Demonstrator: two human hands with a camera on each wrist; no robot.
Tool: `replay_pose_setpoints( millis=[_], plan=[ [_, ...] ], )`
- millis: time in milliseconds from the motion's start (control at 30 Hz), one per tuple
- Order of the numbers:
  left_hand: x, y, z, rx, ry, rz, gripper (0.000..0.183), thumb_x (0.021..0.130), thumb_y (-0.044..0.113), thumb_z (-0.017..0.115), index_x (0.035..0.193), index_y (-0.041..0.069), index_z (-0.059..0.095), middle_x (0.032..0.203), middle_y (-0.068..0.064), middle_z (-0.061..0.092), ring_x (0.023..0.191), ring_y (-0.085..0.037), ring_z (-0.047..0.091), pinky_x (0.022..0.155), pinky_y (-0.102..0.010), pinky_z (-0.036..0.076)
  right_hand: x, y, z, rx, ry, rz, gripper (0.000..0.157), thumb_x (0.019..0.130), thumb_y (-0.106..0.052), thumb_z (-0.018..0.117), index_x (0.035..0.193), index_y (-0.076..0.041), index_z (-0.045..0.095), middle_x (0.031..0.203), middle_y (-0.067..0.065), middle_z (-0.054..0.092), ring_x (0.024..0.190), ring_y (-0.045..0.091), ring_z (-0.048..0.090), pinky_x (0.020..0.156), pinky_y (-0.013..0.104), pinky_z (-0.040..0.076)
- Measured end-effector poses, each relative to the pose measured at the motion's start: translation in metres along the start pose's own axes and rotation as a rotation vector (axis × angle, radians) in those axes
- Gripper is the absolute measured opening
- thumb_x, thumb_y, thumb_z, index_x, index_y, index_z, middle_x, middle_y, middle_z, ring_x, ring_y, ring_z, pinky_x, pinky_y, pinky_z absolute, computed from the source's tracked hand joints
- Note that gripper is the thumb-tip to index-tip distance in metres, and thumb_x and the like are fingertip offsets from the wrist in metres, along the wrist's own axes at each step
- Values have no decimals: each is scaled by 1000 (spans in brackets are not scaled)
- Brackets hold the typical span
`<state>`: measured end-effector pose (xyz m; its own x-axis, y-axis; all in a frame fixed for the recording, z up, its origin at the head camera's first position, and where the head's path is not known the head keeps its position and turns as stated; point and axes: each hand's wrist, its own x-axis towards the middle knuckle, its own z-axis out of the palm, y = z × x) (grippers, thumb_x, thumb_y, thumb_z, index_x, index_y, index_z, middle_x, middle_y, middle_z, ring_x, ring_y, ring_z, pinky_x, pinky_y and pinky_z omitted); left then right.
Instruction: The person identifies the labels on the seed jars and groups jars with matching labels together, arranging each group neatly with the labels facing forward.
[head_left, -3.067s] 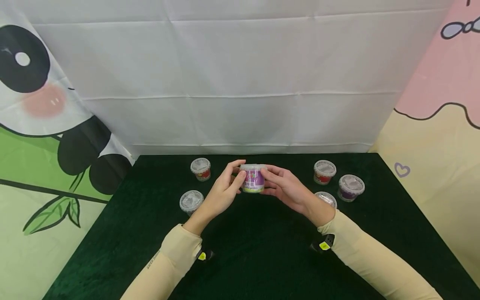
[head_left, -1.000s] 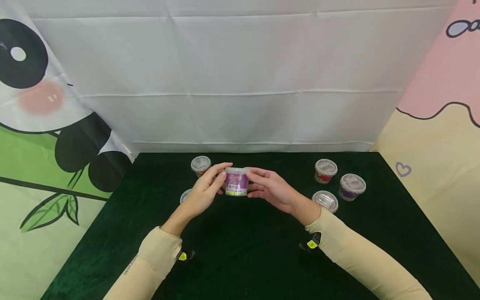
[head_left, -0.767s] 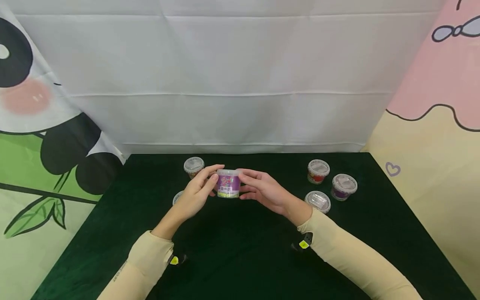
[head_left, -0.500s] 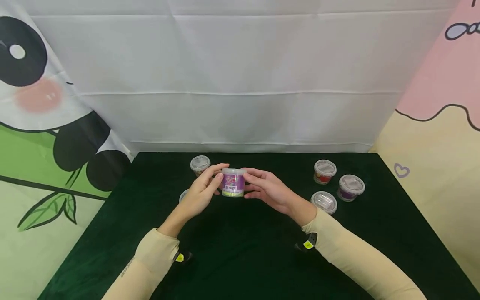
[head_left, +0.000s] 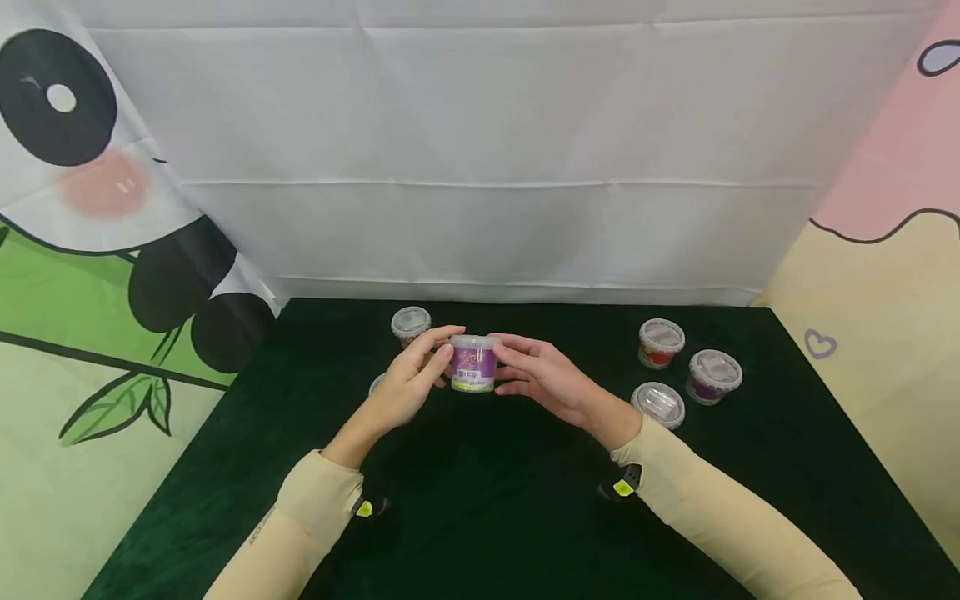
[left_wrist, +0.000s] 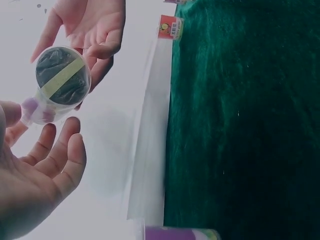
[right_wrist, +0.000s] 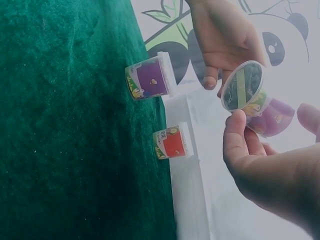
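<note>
Both hands hold a small clear plastic tub (head_left: pixel 473 364) with a purple label and a pale lid, upright and raised over the dark green cloth. My left hand (head_left: pixel 405 383) grips its left side, with the thumb at the front and the fingers reaching behind. On the opposite side, my right hand (head_left: pixel 547 383) pinches it between thumb and fingers. Seen from below in the left wrist view, the tub's base (left_wrist: pixel 61 75) shows dark contents and a pale yellow strip. The same base (right_wrist: pixel 243 86) faces the right wrist camera.
Behind the left hand stand a lidded tub (head_left: pixel 411 323) and another tub (head_left: pixel 377 383), mostly hidden. To the right are a red-labelled tub (head_left: pixel 661 342), a purple-labelled tub (head_left: pixel 714 377) and a tub (head_left: pixel 658 405) near the right wrist. A white cloth wall (head_left: pixel 510 233) rises behind the table.
Over the last three seconds, both hands have carried the purple-labelled tub a little left, covering more of the left-hand tubs. The grip looks the same, and the head view sways slightly.
</note>
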<state>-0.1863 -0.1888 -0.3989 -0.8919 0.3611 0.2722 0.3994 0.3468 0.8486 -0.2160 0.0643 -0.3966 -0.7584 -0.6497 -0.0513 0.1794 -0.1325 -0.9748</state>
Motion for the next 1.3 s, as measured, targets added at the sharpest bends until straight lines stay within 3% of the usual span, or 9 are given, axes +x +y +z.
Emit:
replay_pose_setpoints(
  millis=[167,333,467,667,867,1100,1300],
  plan=[
    [-2,-3,-13,42,-72,-12,40,111,27,42,150,19,45,134,-12,57,104,-25,66,86,-45,55,3,2,0,-15,-21,-11,53,107,-24,52,154,-4,38,142,15,50,120,29,56,98,38,51],
    [-2,-5,-24,71,-126,-20,38,110,29,46,147,21,49,134,-8,58,106,-27,67,88,-43,55,6,5,0,-53,-41,-15,53,107,-26,53,154,-6,39,145,15,49,126,33,52,100,39,50],
    [-3,-4,-33,72,-161,-7,36,109,27,50,144,19,52,132,-7,59,108,-31,66,90,-45,55,11,8,1,-104,-52,-16,52,107,-26,54,154,-7,40,145,13,51,127,30,52,101,41,50],
    [-8,-10,-46,142,-213,29,34,107,19,55,141,16,57,131,-5,61,110,-26,65,96,-44,53,19,14,7,-271,-36,-36,62,104,-27,61,156,-7,35,142,12,53,122,25,58,98,40,53],
    [-14,-17,-53,208,-271,42,37,104,19,61,141,16,57,134,-2,61,121,-23,59,101,-55,48,24,23,13,-495,-36,-69,72,100,-28,68,159,-12,32,147,8,49,123,23,58,96,36,54],
    [-22,-26,-51,327,-276,45,47,102,27,65,145,13,53,140,-6,59,125,-28,57,102,-57,47,30,35,20,-609,-80,-111,76,99,-23,70,160,-7,28,154,13,42,126,28,56,90,30,56],
    [-28,-35,-49,465,-240,61,57,96,28,73,146,8,53,134,-9,63,123,-30,58,100,-58,47,32,47,23,-670,-113,-129,77,98,-21,71,159,-6,27,156,14,39,128,29,56,91,26,55]
  ],
)
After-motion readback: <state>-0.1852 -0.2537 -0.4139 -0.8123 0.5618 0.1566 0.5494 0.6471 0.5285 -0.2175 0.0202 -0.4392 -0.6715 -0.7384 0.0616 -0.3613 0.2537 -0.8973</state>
